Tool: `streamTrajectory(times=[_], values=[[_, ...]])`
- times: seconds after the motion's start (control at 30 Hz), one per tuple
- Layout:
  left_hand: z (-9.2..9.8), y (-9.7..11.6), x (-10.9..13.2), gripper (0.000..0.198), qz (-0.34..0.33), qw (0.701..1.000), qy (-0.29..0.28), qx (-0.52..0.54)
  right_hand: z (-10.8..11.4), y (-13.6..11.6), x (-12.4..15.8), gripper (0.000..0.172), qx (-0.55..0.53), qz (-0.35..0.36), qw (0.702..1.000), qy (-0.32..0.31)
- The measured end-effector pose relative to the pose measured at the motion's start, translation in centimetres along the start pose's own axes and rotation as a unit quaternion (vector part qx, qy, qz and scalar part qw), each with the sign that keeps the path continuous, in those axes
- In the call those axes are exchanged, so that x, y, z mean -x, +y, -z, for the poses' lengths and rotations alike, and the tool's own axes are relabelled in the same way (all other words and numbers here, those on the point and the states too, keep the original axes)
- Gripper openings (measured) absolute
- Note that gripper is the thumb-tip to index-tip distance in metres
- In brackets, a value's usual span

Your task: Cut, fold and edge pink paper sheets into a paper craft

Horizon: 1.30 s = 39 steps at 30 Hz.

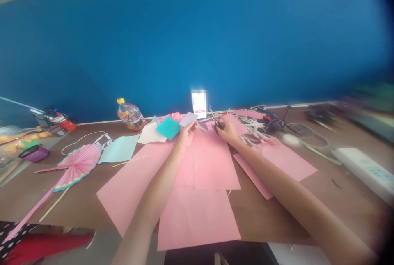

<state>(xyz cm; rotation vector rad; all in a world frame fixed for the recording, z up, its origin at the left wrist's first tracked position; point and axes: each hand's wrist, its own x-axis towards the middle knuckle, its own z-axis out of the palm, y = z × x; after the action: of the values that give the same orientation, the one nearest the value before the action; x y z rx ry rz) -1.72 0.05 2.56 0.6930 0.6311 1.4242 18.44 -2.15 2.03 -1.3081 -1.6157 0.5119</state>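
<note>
My left hand (pixel 186 133) reaches far across the table and pinches a small pale lilac paper piece (pixel 188 119). A teal paper square (pixel 168 128) lies just left of that hand. My right hand (pixel 227 129) is closed around a pair of scissors (pixel 214 118), blades pointing up and away toward the lilac piece. Under both forearms lie several large pink paper sheets (pixel 197 211) spread over the brown table (pixel 76 203).
A folded pink paper fan (pixel 79 165) on a stick lies at the left. A plastic bottle (pixel 131 116) and a phone (pixel 198 103) stand at the blue wall. White paper strips, cables and a glue gun (pixel 271 121) crowd the right. A white box (pixel 363 170) sits far right.
</note>
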Motion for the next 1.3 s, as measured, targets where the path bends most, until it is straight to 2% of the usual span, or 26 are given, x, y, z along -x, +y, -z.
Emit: streamTrajectory(times=[0.13, 0.27, 0.43, 0.53, 0.63, 0.73, 0.8, 0.9, 0.97, 1.03, 1.1, 1.17, 1.2, 1.23, 1.3], values=[[-0.3, 1.5, -0.3, 0.044, -0.020, 1.000, -0.008, 0.021, 0.2, -0.1, -0.4, 0.036, 0.031, -0.011, 0.999, 0.031], [0.3, 2.6, -1.1, 0.027, 0.004, 0.999, 0.032, 0.007, 0.7, -0.2, -0.8, 0.030, 0.070, -0.023, 0.994, 0.079], [1.6, 4.4, -2.0, 0.016, 0.007, 0.998, 0.064, 0.019, 1.1, -0.1, -1.2, 0.025, 0.117, -0.044, 0.990, 0.068], [2.1, 6.1, -2.0, 0.022, 0.058, 0.997, 0.031, 0.028, 1.4, -0.1, -1.4, 0.026, 0.161, -0.065, 0.984, 0.044], [2.1, 7.5, -1.8, 0.031, 0.082, 0.996, -0.019, -0.005, 2.1, -0.3, -1.7, 0.029, 0.217, -0.099, 0.971, 0.028], [1.7, 7.6, -1.6, 0.038, 0.087, 0.987, -0.063, -0.120, 2.8, -0.5, -2.0, 0.033, 0.260, -0.132, 0.957, 0.005], [1.2, 6.6, -1.4, 0.035, 0.062, 0.967, -0.074, -0.235, 3.3, -0.5, -2.2, 0.036, 0.279, -0.140, 0.950, -0.007], [0.4, 3.9, -1.2, 0.032, 0.005, 0.920, -0.117, -0.374, 3.7, -0.4, -2.4, 0.046, 0.304, -0.150, 0.940, -0.028], [0.0, 1.9, -0.9, 0.030, -0.050, 0.875, -0.145, -0.460, 4.0, -0.3, -2.4, 0.052, 0.320, -0.155, 0.933, -0.055], [-0.3, 0.2, -0.4, 0.025, -0.146, 0.805, -0.166, -0.550, 4.3, -0.4, -2.3, 0.054, 0.339, -0.145, 0.926, -0.082], [-0.4, -1.0, 0.2, 0.025, -0.223, 0.709, -0.211, -0.635, 4.4, -0.6, -2.2, 0.055, 0.366, -0.131, 0.916, -0.097], [-0.3, -1.7, 0.7, 0.031, -0.263, 0.618, -0.238, -0.701, 4.2, -1.0, -2.0, 0.052, 0.398, -0.131, 0.902, -0.102], [-0.3, -1.8, 0.9, 0.034, -0.270, 0.583, -0.243, -0.727, 4.0, -1.2, -1.9, 0.048, 0.414, -0.132, 0.895, -0.101], [-0.2, -1.9, 1.0, 0.035, -0.271, 0.557, -0.243, -0.746, 3.9, -1.4, -1.8, 0.044, 0.427, -0.131, 0.889, -0.097], [-0.2, -2.0, 1.2, 0.035, -0.264, 0.529, -0.234, -0.772, 3.5, -1.6, -1.5, 0.036, 0.449, -0.121, 0.881, -0.090]])
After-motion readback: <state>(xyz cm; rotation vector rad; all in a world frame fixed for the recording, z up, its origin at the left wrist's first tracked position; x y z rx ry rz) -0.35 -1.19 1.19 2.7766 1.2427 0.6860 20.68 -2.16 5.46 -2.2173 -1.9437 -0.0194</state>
